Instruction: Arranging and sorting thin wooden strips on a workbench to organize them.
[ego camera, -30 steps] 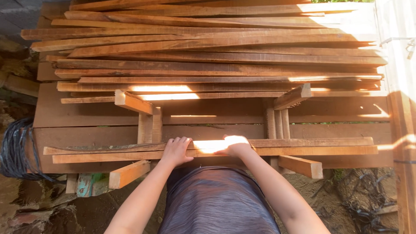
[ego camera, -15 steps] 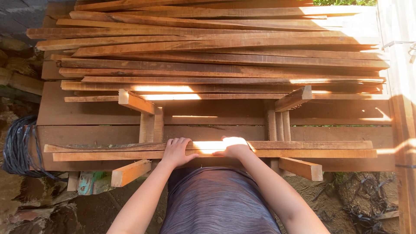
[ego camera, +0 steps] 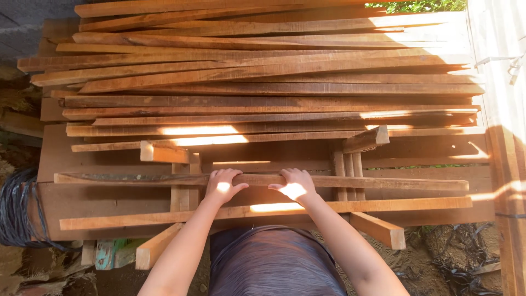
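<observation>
2 hands on show: left hand (ego camera: pixel 222 185), right hand (ego camera: pixel 295 186), both on 1 long wooden strip (ego camera: pixel 383 182). 1 more loose strip (ego camera: pixel 405 205) just nearer the body, parallel. Stacked strips (ego camera: pixel 263 82) behind: approx. 15–20, too overlapped for an exact count. 2 support frames under the strips: left frame (ego camera: pixel 183 189), right frame (ego camera: pixel 346 164), each w/ 1 angled crosspiece on top. 1 coil of black cable (ego camera: pixel 13 211) at far left. 1 green-painted wood scrap (ego camera: pixel 107 253) on the ground.
</observation>
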